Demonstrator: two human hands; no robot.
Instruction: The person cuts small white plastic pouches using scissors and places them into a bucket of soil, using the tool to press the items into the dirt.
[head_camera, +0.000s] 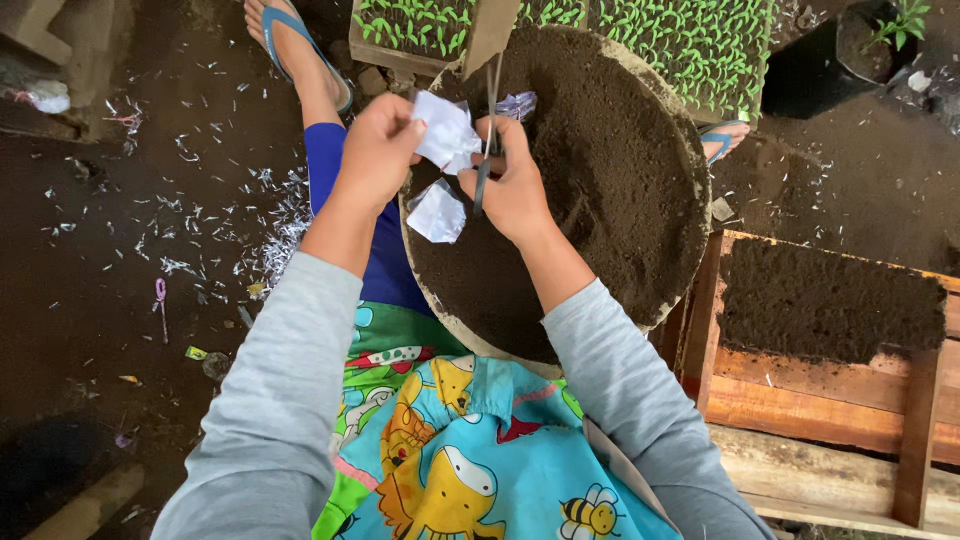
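Two hands meet over a big round bowl (690, 250) full of dark soil (600, 190). The left hand (378, 150) is closed on a small piece of white paper (447, 132), pinching its left edge between thumb and fingers. The right hand (515, 188) is curled tight around a thin dark tool (488, 150) that may be scissors; it is too thin to tell for sure. The tool stands almost straight up and touches the paper's right edge. More white paper (436, 212) hangs just under both hands, above the soil. The bowl sits by the person's knees, past a bright cloth with cartoon animals (470, 470). Lots of small white paper bits (270, 230) lie on the dark ground to the left. A foot in a blue sandal (300, 50) is at the top. Trays of tiny green seedlings (690, 40) sit behind the bowl. On the right is a wooden box (800, 390) with a flat block of soil in it.
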